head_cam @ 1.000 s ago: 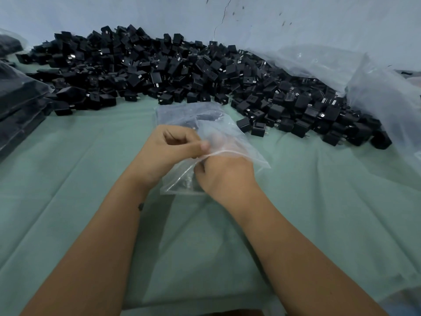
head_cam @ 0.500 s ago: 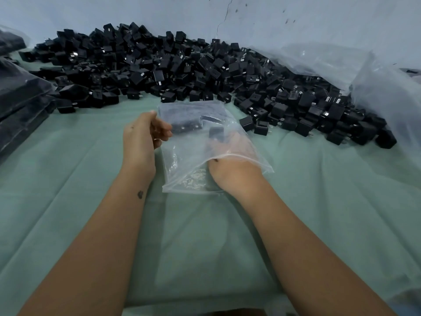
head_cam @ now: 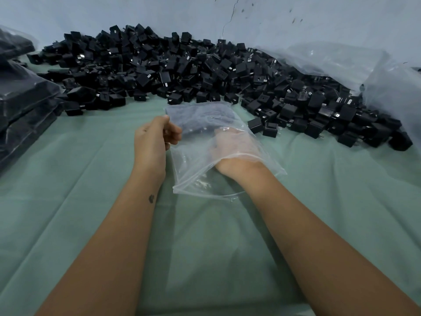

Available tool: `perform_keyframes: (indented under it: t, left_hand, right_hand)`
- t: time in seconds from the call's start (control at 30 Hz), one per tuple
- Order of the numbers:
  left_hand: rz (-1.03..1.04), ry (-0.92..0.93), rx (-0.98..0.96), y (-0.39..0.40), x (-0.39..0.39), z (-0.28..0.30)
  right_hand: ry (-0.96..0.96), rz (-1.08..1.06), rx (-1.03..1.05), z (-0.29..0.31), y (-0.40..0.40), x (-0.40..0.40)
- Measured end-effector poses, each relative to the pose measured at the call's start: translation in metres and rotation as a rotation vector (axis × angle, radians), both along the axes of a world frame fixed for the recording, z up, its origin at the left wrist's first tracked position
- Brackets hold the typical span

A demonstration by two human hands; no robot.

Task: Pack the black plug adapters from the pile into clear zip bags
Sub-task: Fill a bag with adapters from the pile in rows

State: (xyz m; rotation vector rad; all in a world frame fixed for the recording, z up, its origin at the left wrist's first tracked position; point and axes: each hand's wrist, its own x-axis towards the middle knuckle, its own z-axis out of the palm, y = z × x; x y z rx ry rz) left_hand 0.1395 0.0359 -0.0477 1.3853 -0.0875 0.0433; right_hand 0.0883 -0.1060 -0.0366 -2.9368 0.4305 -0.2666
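On the green-covered worktop [head_cam: 91, 201], just in front of the pile of black plug adapters [head_cam: 182, 71], lies the clear zip bag [head_cam: 227, 185]; the left hand [head_cam: 152, 137] pinches its left edge, while the right hand [head_cam: 230, 144] is inside past the wrist, its fingers too blurred by plastic to tell. The film looks thin, limp and slippery, so it is probably best held at the stiffer zip rim, whereas the adapters look small, hard and light, easy to take by their flat sides.

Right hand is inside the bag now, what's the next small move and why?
Probably draw the right hand out and reach to the pile of adapters: it sits wrist-deep in the zip bag, whose edge the left hand pinches.
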Motion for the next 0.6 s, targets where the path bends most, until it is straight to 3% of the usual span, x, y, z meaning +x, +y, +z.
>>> perform_keyframes:
  t: [0.13,0.23,0.33,0.47,0.53,0.6]
  left_hand:
    - [-0.049,-0.046,-0.007,0.0,-0.002,-0.001]
    - [-0.228,-0.107,-0.116,0.0,-0.004,0.002]
    - [-0.407,-0.182,0.202,-0.003,-0.012,-0.003]
    - [-0.507,-0.315,0.697,-0.009,-0.018,-0.006]
    - [-0.534,-0.348,0.727,-0.009,-0.02,-0.004]
    - [-0.544,-0.386,0.751,-0.008,-0.021,-0.002]
  right_hand:
    - [0.003,0.132,-0.003,-0.006,-0.004,0.004]
    - [0.033,0.199,-0.009,-0.008,-0.002,-0.002]
    - [0.175,0.367,-0.048,0.003,0.004,-0.025]
    - [0.48,0.542,0.166,0.037,0.008,-0.06]
    - [0.42,0.6,0.379,0.058,0.001,-0.071]
    - [0.138,0.604,0.672,0.076,-0.013,-0.074]
